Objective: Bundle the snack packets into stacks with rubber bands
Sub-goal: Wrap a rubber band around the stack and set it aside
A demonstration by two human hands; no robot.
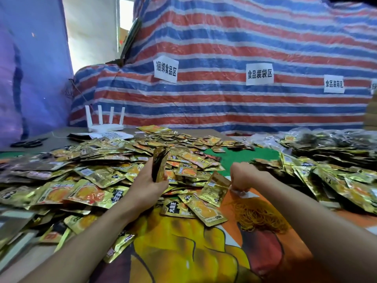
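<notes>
A big heap of loose gold snack packets (85, 172) covers the left and middle of the table. My left hand (150, 180) holds a small upright stack of packets (160, 164) above that heap. To the right, my right hand (243, 176) pinches one gold packet (216, 188) by its edge, lifted and tilted, just above the table. A tangle of yellow rubber bands (259, 216) lies on the printed sheet below my right hand. At the right sits a pile of bundled packets (334, 172).
A white router with antennas (106, 123) and black scissors (28, 142) sit at the table's far left. A striped tarp with white paper labels (224, 78) rises behind the table. Clear bags of packets (318, 139) lie at the far right. A green patch (244, 156) shows mid-table.
</notes>
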